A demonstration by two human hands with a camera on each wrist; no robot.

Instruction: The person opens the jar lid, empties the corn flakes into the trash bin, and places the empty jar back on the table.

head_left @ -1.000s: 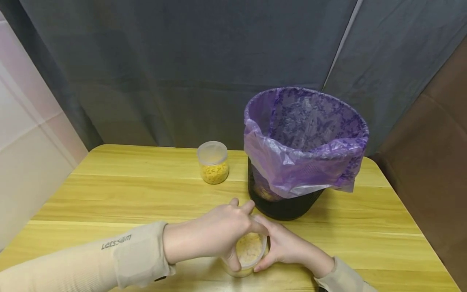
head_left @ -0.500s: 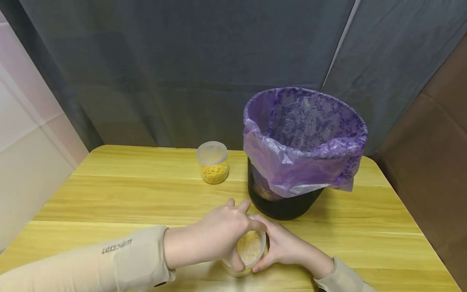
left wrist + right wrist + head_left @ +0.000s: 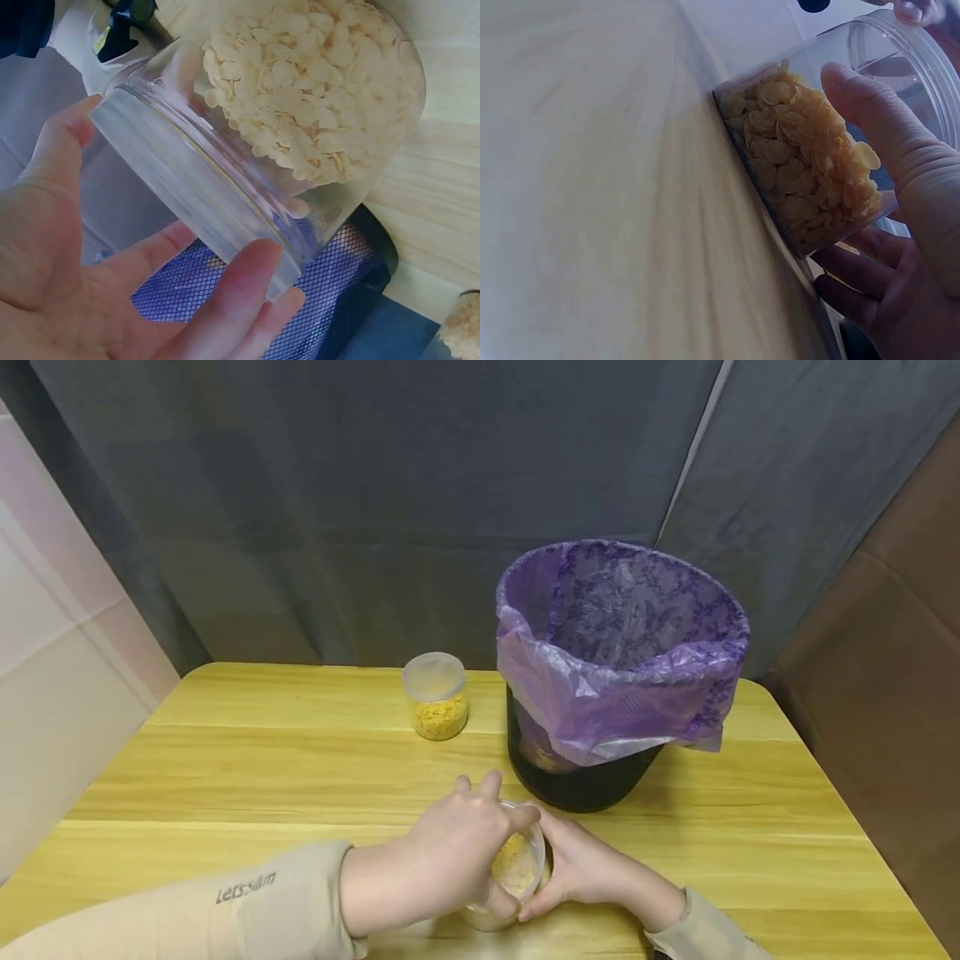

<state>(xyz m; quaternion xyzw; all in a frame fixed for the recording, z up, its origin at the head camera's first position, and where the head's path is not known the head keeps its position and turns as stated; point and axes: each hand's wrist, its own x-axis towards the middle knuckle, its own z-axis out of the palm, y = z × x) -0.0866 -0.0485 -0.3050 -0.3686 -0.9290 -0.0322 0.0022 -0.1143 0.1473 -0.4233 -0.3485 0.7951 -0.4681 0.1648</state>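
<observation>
On the table (image 3: 247, 785), between both hands, we see a lidded clear jar (image 3: 517, 865).
We find the left hand (image 3: 442, 852) gripping the lid (image 3: 187, 184) round its rim, the right hand (image 3: 576, 865) grasping the jar's side. From the head we see the jar partly covered by fingers; at the left wrist we get the lid edge-on beside pale flakes (image 3: 315, 94), at the right wrist the jar's base against the wood. Only the head view gives us the bin's whole purple bag (image 3: 622, 702).
</observation>
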